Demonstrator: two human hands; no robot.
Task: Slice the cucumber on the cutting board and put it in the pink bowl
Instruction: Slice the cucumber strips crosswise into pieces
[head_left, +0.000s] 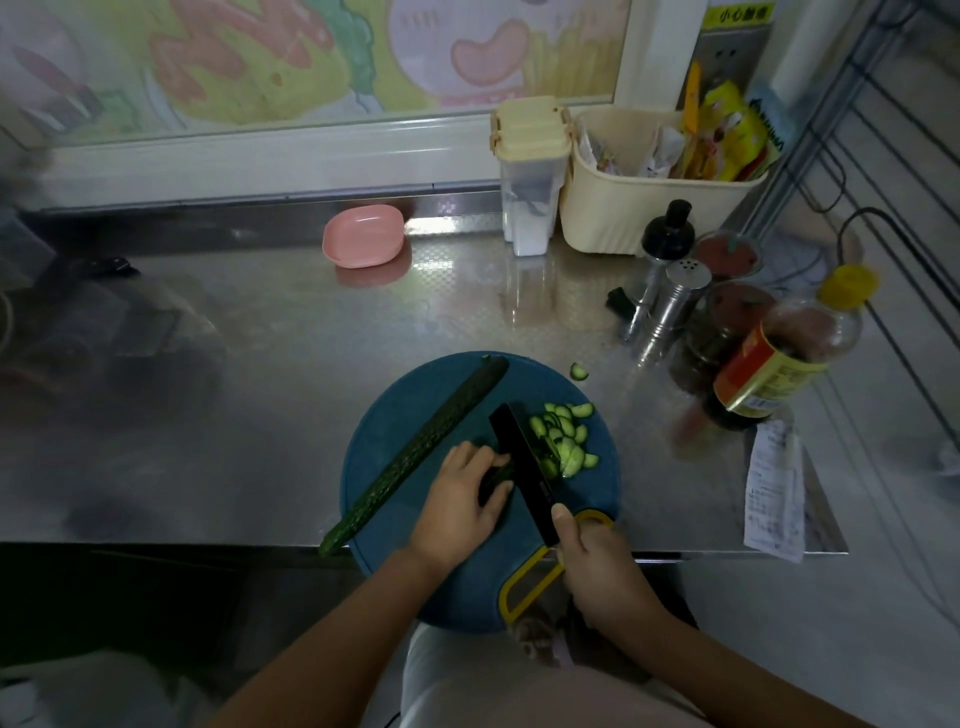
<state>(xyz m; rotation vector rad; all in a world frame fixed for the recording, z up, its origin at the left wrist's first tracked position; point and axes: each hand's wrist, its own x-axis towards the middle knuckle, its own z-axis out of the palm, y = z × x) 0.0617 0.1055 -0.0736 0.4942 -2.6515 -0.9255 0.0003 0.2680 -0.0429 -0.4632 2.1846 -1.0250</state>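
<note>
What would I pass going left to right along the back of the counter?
Pink bowl → clear container with a cream lid → cream basket of packets.

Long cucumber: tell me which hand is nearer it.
Left. The left hand sits just right of the long cucumber, holding a short piece; the right hand grips the knife farther right.

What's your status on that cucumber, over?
Left hand pins cucumber stub, right hand grips knife, mid-cut. Slices piled on cutting board, pink bowl empty. One stray slice on counter; nothing blocking.
</note>
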